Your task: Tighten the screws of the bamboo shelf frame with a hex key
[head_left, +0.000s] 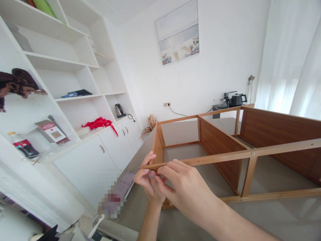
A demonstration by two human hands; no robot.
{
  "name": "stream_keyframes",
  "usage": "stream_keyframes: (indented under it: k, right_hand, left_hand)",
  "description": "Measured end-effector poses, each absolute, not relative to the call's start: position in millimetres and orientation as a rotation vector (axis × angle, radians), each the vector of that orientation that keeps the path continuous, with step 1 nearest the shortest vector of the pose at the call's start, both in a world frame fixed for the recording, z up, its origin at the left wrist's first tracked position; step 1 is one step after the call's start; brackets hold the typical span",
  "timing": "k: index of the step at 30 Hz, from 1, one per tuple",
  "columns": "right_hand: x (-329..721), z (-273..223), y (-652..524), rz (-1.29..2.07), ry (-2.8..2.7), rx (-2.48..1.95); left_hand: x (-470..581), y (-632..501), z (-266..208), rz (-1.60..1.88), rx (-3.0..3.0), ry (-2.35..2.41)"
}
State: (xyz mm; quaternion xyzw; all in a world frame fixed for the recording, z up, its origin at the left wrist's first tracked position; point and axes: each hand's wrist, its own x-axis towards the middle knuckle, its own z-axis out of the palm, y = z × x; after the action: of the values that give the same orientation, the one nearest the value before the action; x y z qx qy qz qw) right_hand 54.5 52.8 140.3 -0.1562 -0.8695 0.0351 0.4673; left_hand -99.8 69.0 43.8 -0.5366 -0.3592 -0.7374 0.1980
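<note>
A wooden shelf frame (220, 154) with brown panels lies on its side across the table. At its near left corner, my left hand (152, 189) is closed around the wood, with fingers on both sides of the rail. My right hand (185, 180) pinches the long arm of an L-shaped hex key (155, 176) just below that rail. The key's short arm points up at the rail's underside, close to my left fingertips. Whether it sits in a screw head cannot be made out. A screw head (253, 154) shows farther along the same rail.
A phone (127, 182) with a timer lies left of my hands on the grey table (281, 217). White shelving (82, 97) on the left holds a kettle (119, 110), red cloth (100, 123) and a cola bottle (23, 145). A coffee maker (225, 99) stands behind the frame.
</note>
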Motion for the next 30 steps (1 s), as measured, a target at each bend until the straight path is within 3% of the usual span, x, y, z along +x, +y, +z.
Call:
stream_keyframes:
  k: [12,25,30]
  right_hand:
    - [56.8,138.1,50.9,0.212,-2.335,-0.596]
    - [57.4,138.3,54.0,-0.012,-2.492,-0.635]
    - [58.7,138.7,52.5,0.085,-2.409,-0.588]
  left_hand:
    - [-96.7,66.5,55.9,-2.004,-1.543,-0.958]
    - [-98.9,66.6,54.9,-1.93,-1.573,-0.939]
    - [-98.4,67.2,56.4,-1.935,-1.566,-0.912]
